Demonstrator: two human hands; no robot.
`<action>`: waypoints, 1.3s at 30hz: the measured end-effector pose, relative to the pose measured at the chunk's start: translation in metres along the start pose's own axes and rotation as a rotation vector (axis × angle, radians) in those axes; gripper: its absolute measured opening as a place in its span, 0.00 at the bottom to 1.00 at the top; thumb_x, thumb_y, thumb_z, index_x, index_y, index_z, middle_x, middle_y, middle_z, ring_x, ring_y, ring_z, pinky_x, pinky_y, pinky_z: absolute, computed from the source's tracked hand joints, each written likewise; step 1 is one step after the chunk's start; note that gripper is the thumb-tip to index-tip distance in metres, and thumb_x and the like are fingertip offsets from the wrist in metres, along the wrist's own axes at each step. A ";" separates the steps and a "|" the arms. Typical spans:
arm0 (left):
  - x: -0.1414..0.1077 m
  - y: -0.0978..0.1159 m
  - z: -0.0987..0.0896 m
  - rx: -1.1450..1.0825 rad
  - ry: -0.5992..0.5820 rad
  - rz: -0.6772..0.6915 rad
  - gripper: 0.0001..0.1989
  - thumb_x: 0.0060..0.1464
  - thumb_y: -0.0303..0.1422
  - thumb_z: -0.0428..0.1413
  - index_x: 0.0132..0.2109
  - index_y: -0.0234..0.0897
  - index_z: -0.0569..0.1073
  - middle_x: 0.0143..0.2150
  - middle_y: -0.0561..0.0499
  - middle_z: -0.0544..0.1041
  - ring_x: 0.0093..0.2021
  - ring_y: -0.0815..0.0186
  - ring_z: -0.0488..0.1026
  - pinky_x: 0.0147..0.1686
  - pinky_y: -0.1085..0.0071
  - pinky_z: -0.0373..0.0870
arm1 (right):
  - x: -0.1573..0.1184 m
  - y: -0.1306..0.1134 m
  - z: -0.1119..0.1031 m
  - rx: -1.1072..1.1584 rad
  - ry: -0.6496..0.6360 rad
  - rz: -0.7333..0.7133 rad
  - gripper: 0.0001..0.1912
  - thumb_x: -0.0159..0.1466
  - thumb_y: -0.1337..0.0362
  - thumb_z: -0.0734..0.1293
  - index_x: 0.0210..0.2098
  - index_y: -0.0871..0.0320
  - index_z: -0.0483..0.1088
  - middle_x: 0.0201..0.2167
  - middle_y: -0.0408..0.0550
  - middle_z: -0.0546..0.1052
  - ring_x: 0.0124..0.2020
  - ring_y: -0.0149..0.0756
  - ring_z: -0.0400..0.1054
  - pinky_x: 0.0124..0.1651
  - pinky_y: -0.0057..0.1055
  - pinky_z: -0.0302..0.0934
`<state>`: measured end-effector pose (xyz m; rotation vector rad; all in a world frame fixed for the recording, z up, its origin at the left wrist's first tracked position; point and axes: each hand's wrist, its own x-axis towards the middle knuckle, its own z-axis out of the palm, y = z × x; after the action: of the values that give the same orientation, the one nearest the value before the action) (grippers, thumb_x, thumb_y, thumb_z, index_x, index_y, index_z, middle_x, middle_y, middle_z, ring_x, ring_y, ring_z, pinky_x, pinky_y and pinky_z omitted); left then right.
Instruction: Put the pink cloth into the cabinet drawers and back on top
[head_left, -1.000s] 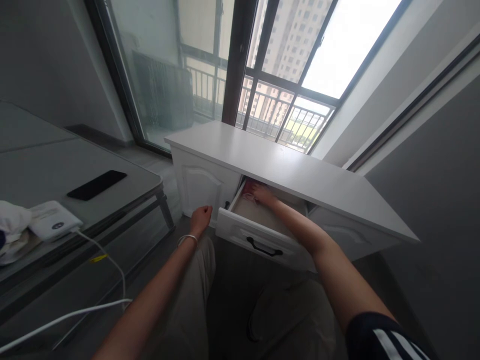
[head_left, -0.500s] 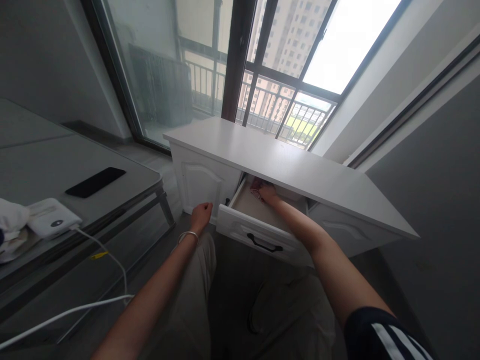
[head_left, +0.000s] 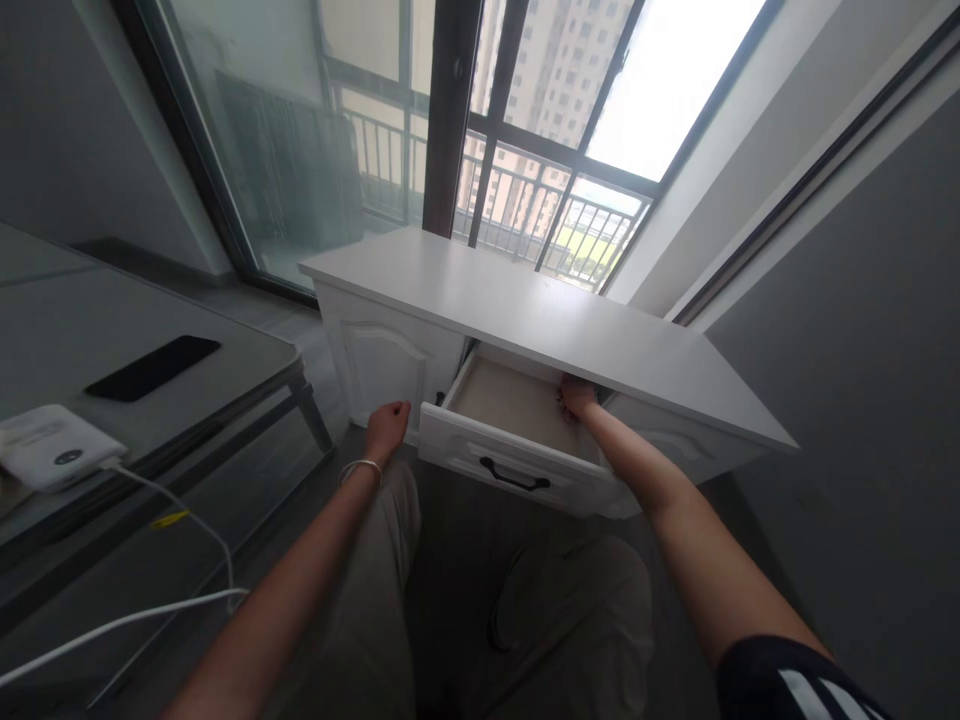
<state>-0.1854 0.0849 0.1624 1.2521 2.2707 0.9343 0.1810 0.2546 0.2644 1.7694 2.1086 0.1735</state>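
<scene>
A white drawer (head_left: 510, 395) stands pulled out from the middle of a low white cabinet (head_left: 450, 285). My right hand (head_left: 579, 398) reaches inside, at the drawer's right rear, with its fingers curled on a small crumpled thing that looks like a cloth (head_left: 562, 400); most of it is hidden by the hand. On the drawer front is a black handle (head_left: 514, 476), which neither hand touches. My left hand (head_left: 388, 428) is closed in a loose fist with nothing visible in it, above my left knee and just left of the drawer front.
To the left, a table (head_left: 225, 375) carries a black phone (head_left: 152, 368) and a white device (head_left: 60, 447) with a white cable (head_left: 187, 510) hanging from it. Behind the cabinet are glass doors (head_left: 375, 130); a grey wall (head_left: 847, 400) stands at the right.
My right hand has moved from the drawer's left rear to its right rear, with the crumpled thing in it. My left hand stays a fist near the drawer. The view has shifted slightly.
</scene>
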 end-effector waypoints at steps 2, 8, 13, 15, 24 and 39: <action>0.001 0.000 0.000 0.002 -0.006 0.001 0.23 0.63 0.45 0.45 0.31 0.37 0.78 0.33 0.42 0.81 0.35 0.58 0.74 0.32 0.68 0.56 | 0.000 -0.001 0.000 -0.015 -0.020 0.047 0.47 0.60 0.59 0.77 0.71 0.75 0.59 0.58 0.82 0.74 0.60 0.72 0.70 0.53 0.61 0.70; 0.003 -0.001 -0.002 0.020 -0.004 0.002 0.23 0.63 0.44 0.44 0.30 0.38 0.77 0.33 0.43 0.80 0.35 0.58 0.73 0.32 0.68 0.56 | -0.003 -0.002 -0.006 -0.025 -0.089 0.037 0.42 0.59 0.64 0.76 0.69 0.73 0.64 0.58 0.77 0.75 0.61 0.66 0.71 0.57 0.53 0.69; 0.002 -0.002 -0.003 0.028 0.012 0.013 0.23 0.63 0.45 0.45 0.28 0.38 0.75 0.30 0.45 0.78 0.33 0.60 0.72 0.30 0.69 0.56 | -0.017 0.007 -0.008 -0.136 -0.138 -0.073 0.32 0.56 0.66 0.76 0.60 0.65 0.76 0.60 0.71 0.75 0.62 0.64 0.69 0.59 0.52 0.68; 0.002 -0.003 -0.003 0.014 0.014 0.012 0.23 0.63 0.45 0.45 0.28 0.38 0.75 0.30 0.45 0.78 0.32 0.60 0.72 0.30 0.69 0.56 | -0.027 0.009 -0.009 -0.178 -0.156 -0.120 0.29 0.54 0.67 0.77 0.56 0.62 0.79 0.62 0.67 0.75 0.64 0.63 0.68 0.60 0.51 0.68; -0.002 0.001 -0.005 -0.010 0.012 0.023 0.23 0.62 0.45 0.46 0.30 0.37 0.77 0.30 0.44 0.79 0.33 0.60 0.73 0.31 0.69 0.57 | -0.097 0.015 -0.015 0.021 -0.501 -0.281 0.09 0.59 0.67 0.71 0.32 0.69 0.82 0.32 0.64 0.82 0.37 0.51 0.80 0.43 0.38 0.73; -0.005 -0.003 -0.012 -0.008 0.023 0.013 0.22 0.61 0.44 0.45 0.27 0.39 0.74 0.28 0.46 0.76 0.30 0.61 0.70 0.30 0.68 0.55 | -0.121 0.046 -0.005 0.439 -0.448 -0.303 0.09 0.60 0.61 0.69 0.32 0.60 0.78 0.27 0.49 0.79 0.26 0.34 0.70 0.29 0.27 0.61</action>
<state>-0.1921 0.0751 0.1685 1.2611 2.2773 0.9663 0.2374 0.1476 0.3092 1.4812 2.1331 -0.7475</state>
